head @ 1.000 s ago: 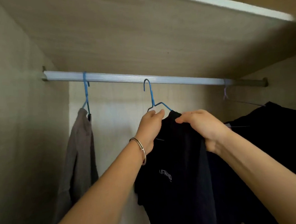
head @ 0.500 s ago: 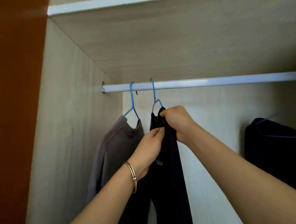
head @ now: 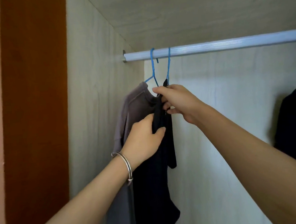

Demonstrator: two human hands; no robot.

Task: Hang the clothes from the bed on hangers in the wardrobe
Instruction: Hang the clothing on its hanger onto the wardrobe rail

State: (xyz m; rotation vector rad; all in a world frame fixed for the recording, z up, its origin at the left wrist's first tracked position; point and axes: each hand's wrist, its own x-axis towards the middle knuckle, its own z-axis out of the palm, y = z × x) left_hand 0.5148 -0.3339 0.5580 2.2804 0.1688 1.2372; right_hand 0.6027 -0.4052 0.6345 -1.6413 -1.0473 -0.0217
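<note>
Black T-shirt on its blue wire hanger, hooked over the wardrobe rail near the rail's left end. From left to right:

- **Left side:** a red-brown panel and the pale side wall of the wardrobe.
- **Grey top:** it hangs on a second blue hanger, the one closest to the rail's left bracket.
- **Left hand:** it wears a metal bangle at the wrist and pinches a fold of the black fabric, thumb in front.
- **Right hand:** its fingers are curled round the top of the shirt, just under the hook.
- **Right edge:** another dark garment hangs well apart.

Change: a second ago the shirt hung near the middle of the rail with its printed front facing out. Half a second ago it had been slid leftward toward the grey top. It now hangs edge-on just beside that top, the two hooks close together on the rail. The left hand has dropped from the hanger's shoulder to the cloth below.

Reading: the hook is seated, so this garment appears to be hung, and the two grasps look like a last straightening. Letting go would probably finish this item. The bed is out of view, so whether more clothes remain there cannot be told.
</note>
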